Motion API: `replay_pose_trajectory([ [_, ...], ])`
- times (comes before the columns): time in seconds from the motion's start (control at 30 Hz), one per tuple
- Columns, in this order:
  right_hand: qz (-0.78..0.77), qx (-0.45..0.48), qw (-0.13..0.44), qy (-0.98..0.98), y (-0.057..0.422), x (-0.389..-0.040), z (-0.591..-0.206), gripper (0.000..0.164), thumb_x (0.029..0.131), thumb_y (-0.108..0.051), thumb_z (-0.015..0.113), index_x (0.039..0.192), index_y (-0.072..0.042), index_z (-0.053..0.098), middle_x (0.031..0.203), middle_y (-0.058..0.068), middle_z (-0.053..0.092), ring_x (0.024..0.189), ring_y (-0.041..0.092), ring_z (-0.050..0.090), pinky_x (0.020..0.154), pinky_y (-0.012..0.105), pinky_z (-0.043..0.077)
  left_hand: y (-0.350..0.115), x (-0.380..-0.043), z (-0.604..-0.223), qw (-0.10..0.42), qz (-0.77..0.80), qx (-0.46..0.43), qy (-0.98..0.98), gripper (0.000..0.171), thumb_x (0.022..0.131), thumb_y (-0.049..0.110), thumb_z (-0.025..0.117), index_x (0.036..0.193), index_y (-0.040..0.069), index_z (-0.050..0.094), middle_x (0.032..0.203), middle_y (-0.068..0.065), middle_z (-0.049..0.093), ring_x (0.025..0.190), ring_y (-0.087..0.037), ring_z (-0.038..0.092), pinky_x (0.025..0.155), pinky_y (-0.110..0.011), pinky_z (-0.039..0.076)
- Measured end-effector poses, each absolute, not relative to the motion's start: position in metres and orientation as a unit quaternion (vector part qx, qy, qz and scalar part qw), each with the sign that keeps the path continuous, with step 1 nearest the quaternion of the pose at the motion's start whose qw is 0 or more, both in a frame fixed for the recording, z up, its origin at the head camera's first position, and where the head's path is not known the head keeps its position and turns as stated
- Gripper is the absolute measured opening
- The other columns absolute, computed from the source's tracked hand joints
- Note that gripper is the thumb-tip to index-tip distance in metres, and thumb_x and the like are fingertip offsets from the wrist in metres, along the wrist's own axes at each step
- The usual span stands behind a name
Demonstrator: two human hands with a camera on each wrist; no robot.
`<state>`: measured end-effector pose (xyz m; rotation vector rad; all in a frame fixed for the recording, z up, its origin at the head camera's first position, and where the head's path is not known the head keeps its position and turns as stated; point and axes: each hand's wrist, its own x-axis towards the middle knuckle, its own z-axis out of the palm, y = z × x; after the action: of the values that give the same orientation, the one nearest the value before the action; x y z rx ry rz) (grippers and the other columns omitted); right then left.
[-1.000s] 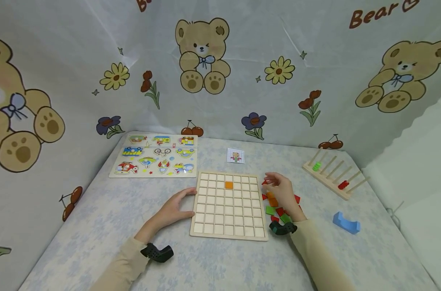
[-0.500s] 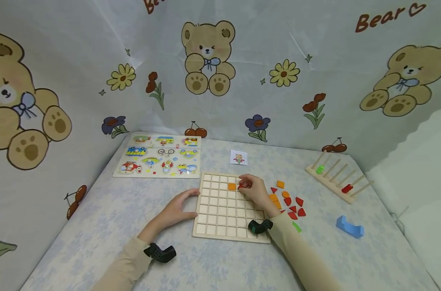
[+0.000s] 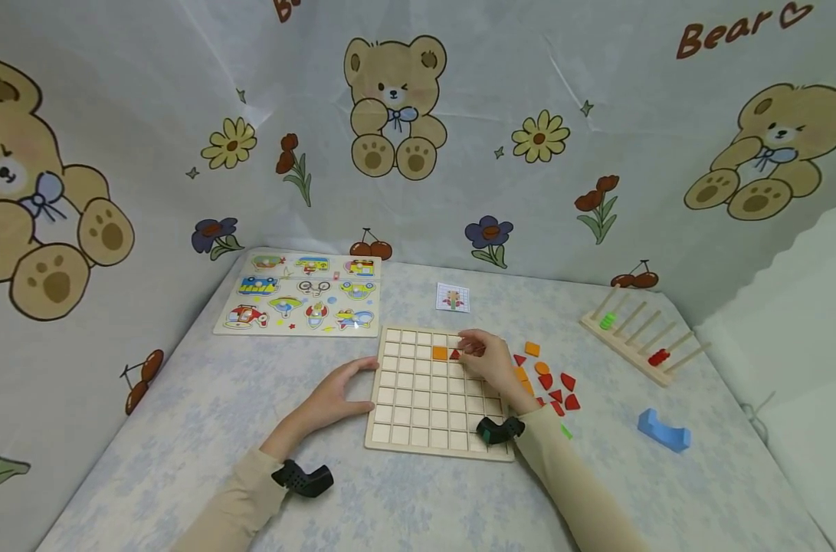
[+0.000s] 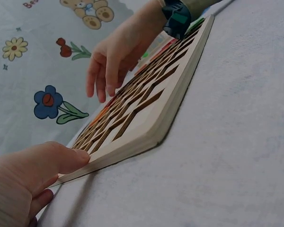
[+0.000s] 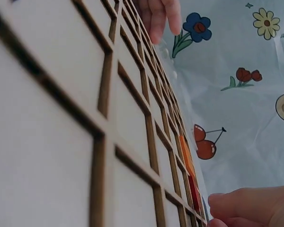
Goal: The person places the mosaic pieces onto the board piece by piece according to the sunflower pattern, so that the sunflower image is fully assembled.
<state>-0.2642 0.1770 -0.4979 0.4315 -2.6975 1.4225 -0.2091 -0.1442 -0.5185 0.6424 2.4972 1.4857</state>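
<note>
Left hand (image 3: 331, 395) spread, thumb and fingers apart, touching left edge of grid board (image 3: 404, 398); same spot as half a second ago. Orange square (image 3: 440, 353) unchanged in its upper cell. Red triangle (image 3: 455, 355), earlier pinched, now lies in the next cell to the right. Right hand (image 3: 492, 368) now off it, fingers loosely bent just beside it, pinching nothing. Loose red and orange pieces (image 3: 545, 381) right of board.
</note>
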Motion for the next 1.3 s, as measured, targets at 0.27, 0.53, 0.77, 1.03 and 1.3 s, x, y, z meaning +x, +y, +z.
replay_pose_trajectory([
  [0.27, 0.446, 0.082, 0.083, -0.887, 0.227, -0.260, -0.496, 0.037, 0.085, 0.000, 0.067, 0.121, 0.004, 0.061, 0.104, 0.022, 0.067, 0.093, 0.035, 0.062, 0.081, 0.040, 0.055, -0.144, -0.210, -0.517, 0.077, 0.489, 0.215, 0.842, 0.075, 0.081, 0.024, 0.076, 0.145, 0.013, 0.039, 0.140, -0.004, 0.052, 0.140, -0.028, 0.036, 0.116, -0.052, 0.028],
  [0.53, 0.402, 0.030, 0.087, -0.911, 0.258, -0.257, -0.503, 0.039, 0.082, -0.002, 0.071, 0.119, 0.005, 0.061, 0.102, 0.024, 0.067, 0.091, 0.034, 0.063, 0.082, 0.041, 0.056, -0.147, -0.211, -0.519, 0.075, 0.487, 0.213, 0.844, 0.075, 0.081, 0.026, 0.077, 0.145, 0.015, 0.039, 0.141, -0.003, 0.051, 0.141, -0.027, 0.035, 0.116, -0.053, 0.027],
  [0.77, 0.387, 0.027, 0.093, -0.917, 0.258, -0.257, -0.505, 0.039, 0.082, -0.004, 0.072, 0.119, 0.004, 0.062, 0.101, 0.022, 0.068, 0.088, 0.030, 0.063, 0.074, 0.025, 0.053, -0.147, -0.213, -0.520, 0.070, 0.490, 0.221, 0.840, 0.074, 0.081, 0.026, 0.077, 0.144, 0.015, 0.040, 0.141, -0.003, 0.051, 0.140, -0.027, 0.036, 0.116, -0.052, 0.028],
  [1.03, 0.394, 0.011, 0.094, -0.914, 0.262, -0.255, -0.508, 0.041, 0.080, -0.005, 0.075, 0.119, 0.003, 0.062, 0.100, 0.021, 0.067, 0.086, 0.028, 0.062, 0.074, 0.022, 0.053, -0.145, -0.213, -0.521, 0.072, 0.491, 0.221, 0.839, 0.073, 0.081, 0.027, 0.076, 0.144, 0.015, 0.041, 0.142, -0.004, 0.050, 0.140, -0.028, 0.036, 0.115, -0.053, 0.028],
  [1.3, 0.402, 0.019, 0.095, -0.911, 0.253, -0.251, -0.502, 0.042, 0.080, -0.005, 0.074, 0.119, 0.004, 0.062, 0.099, 0.020, 0.068, 0.085, 0.028, 0.064, 0.072, 0.021, 0.054, -0.144, -0.209, -0.521, 0.073, 0.490, 0.216, 0.841, 0.072, 0.080, 0.027, 0.076, 0.143, 0.016, 0.042, 0.141, -0.003, 0.051, 0.139, -0.028, 0.037, 0.115, -0.052, 0.029],
])
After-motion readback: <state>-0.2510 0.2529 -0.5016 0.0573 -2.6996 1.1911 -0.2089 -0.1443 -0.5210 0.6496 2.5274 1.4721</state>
